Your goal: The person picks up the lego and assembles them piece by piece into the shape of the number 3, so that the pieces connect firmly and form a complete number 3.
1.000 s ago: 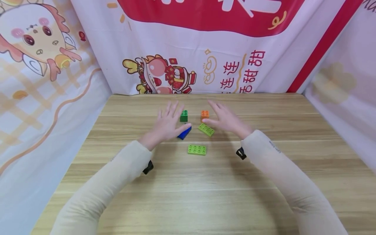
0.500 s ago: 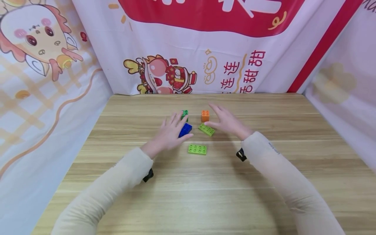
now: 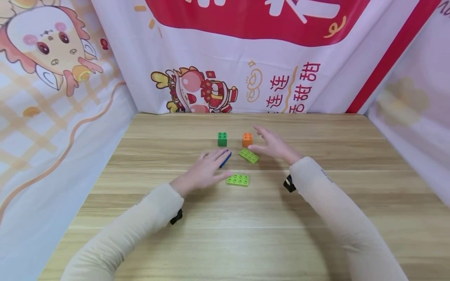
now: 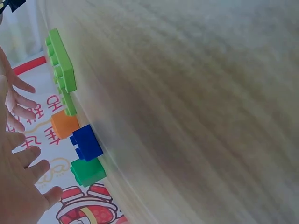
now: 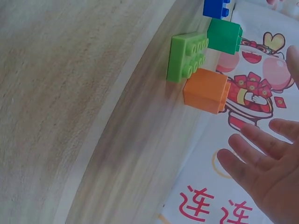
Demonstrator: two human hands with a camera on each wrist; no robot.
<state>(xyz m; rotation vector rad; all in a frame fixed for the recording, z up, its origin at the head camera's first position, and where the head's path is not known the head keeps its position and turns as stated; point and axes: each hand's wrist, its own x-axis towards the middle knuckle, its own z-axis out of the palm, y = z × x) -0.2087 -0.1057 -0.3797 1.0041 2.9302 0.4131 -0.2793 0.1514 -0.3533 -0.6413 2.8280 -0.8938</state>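
Wood-grain tabletop (image 3: 246, 234) carries five toy bricks between the hands; at left, the left hand (image 3: 205, 169) lies spread, fingers straight and gripping nothing, over the blue brick (image 3: 226, 158), with a dark green cube (image 3: 222, 139) beyond. Rightward sit two light-green plates (image 3: 238, 180) (image 3: 249, 155), an orange cube (image 3: 247, 139), and the empty, open-fingered right hand (image 3: 272, 145). Blue brick looks light, rigid, smooth; best pinched by opposite side walls.

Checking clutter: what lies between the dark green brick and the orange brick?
Only bare table; the head view shows a clear gap between dark green brick and orange brick.
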